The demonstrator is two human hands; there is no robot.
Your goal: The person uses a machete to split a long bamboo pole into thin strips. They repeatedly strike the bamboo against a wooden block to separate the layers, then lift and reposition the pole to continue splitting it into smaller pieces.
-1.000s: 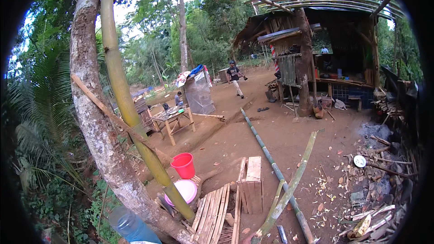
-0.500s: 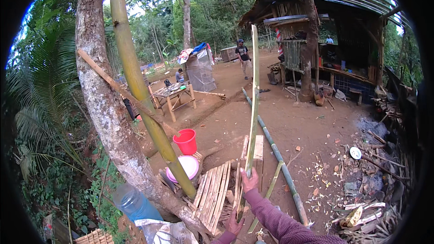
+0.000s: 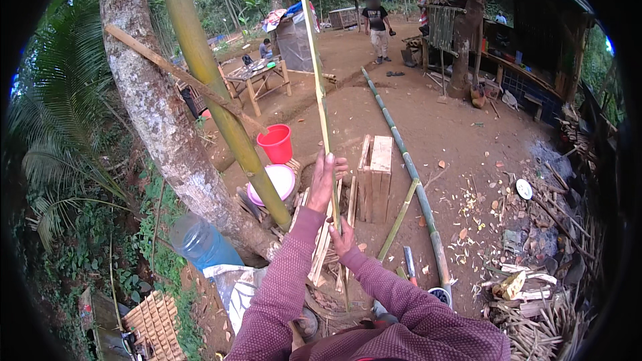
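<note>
A long, thin split bamboo strip [image 3: 312,47] stands nearly upright in front of me, its top leaning left. My left hand [image 3: 324,186] is closed round it at about chest height, the strip passing between thumb and fingers. Lower down, my right hand [image 3: 343,238] grips the same strip, thumb pointing up. The strip's lower end reaches the ground near my feet. Beneath my hands lie several pale split slats [image 3: 322,254]. Just beyond, to the right, stands a wooden block-like stand [image 3: 381,180].
A long green bamboo pole [image 3: 394,130] lies on the ground at right. At left are a tree trunk [image 3: 157,107], a leaning bamboo pole [image 3: 214,93], a red bucket [image 3: 275,145] and a blue water jug [image 3: 207,241]. A person [image 3: 376,23] stands far off.
My left hand has moved up the strip and is now above the right hand. The strip's top has swung left. The view has tipped downward, and the distant person has turned.
</note>
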